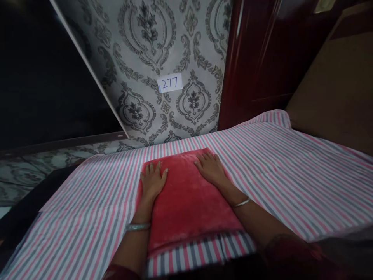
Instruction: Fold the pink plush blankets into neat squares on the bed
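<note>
A red plush cloth (186, 202), rectangular and apparently folded, lies flat on a striped sheet (96, 198) in front of me. My left hand (152, 179) rests palm down on its far left corner, fingers spread and thumb pointing inward. Near the far right corner, my right hand (210, 168) lies flat on the same cloth, its fingers stretched out. Neither hand grips anything. The underside of the cloth is hidden, so I cannot tell how many layers it has.
Behind the sheet rises a patterned wall (145, 31) with a paper label (170, 83) reading 277. A large dark screen (52, 77) stands at the left. On the right are a dark red door (256, 58) and a brown cardboard-like panel (338, 85).
</note>
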A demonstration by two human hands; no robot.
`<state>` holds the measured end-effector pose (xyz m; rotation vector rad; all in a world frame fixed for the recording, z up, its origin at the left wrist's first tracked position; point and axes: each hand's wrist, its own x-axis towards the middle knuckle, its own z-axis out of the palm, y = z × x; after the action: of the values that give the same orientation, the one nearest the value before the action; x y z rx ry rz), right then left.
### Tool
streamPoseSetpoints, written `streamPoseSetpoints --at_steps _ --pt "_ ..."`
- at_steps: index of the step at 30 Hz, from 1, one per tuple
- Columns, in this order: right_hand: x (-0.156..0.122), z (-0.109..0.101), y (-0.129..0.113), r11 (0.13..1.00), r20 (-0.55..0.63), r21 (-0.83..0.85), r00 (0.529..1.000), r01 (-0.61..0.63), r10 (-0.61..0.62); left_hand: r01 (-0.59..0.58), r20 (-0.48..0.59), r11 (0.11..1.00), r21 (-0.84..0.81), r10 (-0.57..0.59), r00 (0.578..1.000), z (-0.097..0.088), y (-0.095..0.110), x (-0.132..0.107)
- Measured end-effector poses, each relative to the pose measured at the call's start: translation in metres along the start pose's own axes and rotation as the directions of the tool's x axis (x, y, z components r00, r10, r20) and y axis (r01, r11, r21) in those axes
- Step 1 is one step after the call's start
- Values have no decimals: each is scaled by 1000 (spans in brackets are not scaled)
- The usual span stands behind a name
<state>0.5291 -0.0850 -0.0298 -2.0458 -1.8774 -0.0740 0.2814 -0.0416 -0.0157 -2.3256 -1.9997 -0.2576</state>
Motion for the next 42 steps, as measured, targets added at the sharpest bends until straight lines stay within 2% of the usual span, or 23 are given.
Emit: streamPoseSetpoints --at_steps 3,10,13,16,19,22,24,26,28,30,33,42 --pt "2 1 1 1000 -8 1 1000 7 -7 4 -19 1000 4 -4 1000 1 0 1" --pt "-2 -3 -6 1000 -28 -13 999 -18 18 18 26 1000 -22 -18 999 -5 2 -2" --pt "-2 -16 -10 999 11 -12 999 -36 36 13 36 1000 -24 -12 999 -17 5 -1" --pt "-4 -40 -14 998 135 -12 989 -55 56 13 105 999 -35 -9 994 -39 11 -6" --pt "-21 -65 -20 999 109 -16 993 -32 34 -34 89 998 -50 38 995 -63 16 -27" --pt "-55 -74 -29 996 13 7 996 92 -92 -183 25 982 -50 185 982 -72 20 -67" --pt "-81 -67 -34 987 22 32 987 160 -160 -255 2 966 -32 255 967 -66 20 -96" --pt "-101 -55 -36 985 68 53 983 167 -170 -239 14 971 -6 239 971 -52 19 -118" --pt "-111 -42 -35 987 93 64 984 148 -154 -198 27 980 20 197 980 -35 17 -128" --pt "-114 -33 -32 987 84 76 985 143 -149 -182 21 983 35 181 983 -21 15 -131" --pt "-112 -28 -28 985 76 101 986 141 -149 -193 2 981 35 193 981 -14 14 -128" --pt "-110 -39 -30 981 98 131 983 144 -157 -185 8 983 13 185 983 -24 18 -126"
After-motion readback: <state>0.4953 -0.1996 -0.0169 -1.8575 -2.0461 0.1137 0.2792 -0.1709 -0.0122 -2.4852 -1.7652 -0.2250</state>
